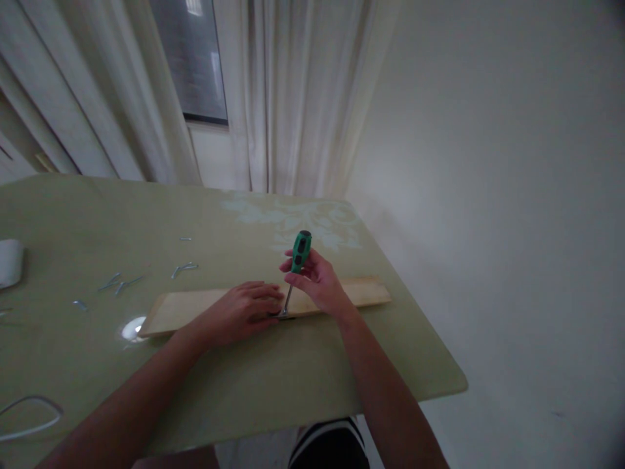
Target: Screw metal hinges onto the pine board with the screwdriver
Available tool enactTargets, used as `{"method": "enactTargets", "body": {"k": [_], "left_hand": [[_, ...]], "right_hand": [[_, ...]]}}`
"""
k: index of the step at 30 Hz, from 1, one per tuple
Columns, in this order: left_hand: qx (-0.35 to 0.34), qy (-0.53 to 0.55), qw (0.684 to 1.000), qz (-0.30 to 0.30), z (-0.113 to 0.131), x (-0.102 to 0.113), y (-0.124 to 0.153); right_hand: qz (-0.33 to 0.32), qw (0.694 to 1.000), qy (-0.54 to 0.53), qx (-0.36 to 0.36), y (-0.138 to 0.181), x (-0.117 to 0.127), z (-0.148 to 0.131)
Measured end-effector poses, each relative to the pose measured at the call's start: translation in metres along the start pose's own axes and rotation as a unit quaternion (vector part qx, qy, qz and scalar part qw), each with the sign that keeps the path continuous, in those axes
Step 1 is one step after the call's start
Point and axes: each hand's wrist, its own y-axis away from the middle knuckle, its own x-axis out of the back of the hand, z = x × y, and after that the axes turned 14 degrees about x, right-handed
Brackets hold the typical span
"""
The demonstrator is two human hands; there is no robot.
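Note:
A long pale wooden board (185,307) lies flat across the green table (273,378). My left hand (244,311) rests on the board with its fingers stretched out flat, pressing it down. My right hand (315,281) is closed round a green-handled screwdriver (299,251). The screwdriver stands almost upright, its metal tip at the board's near edge right beside my left fingertips. What sits under the tip is too small to make out.
Several small metal screws or fittings (122,283) lie scattered on the table left of the board. A white object (10,262) sits at the far left edge and a white cable loop (32,417) at the near left. Curtains and a window stand behind.

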Motion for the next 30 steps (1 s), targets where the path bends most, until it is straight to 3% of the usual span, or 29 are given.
{"method": "enactTargets", "body": {"k": [3,11,22,30], "left_hand": [[0.004,-0.001,1.000,-0.001,0.000,-0.001,0.000],[0.000,-0.016,1.000,-0.003,0.000,0.000,0.000],[0.002,0.007,1.000,0.003,0.000,0.000,0.000],[-0.003,0.002,1.000,0.007,0.001,0.000,0.000]], "right_hand": [[0.019,0.999,0.040,0.000,-0.002,0.002,0.006],[-0.047,0.997,-0.060,0.008,0.001,0.001,-0.003],[0.029,0.999,0.033,0.003,-0.002,0.001,0.006],[-0.059,0.996,-0.062,0.016,0.000,0.002,-0.005]]}}
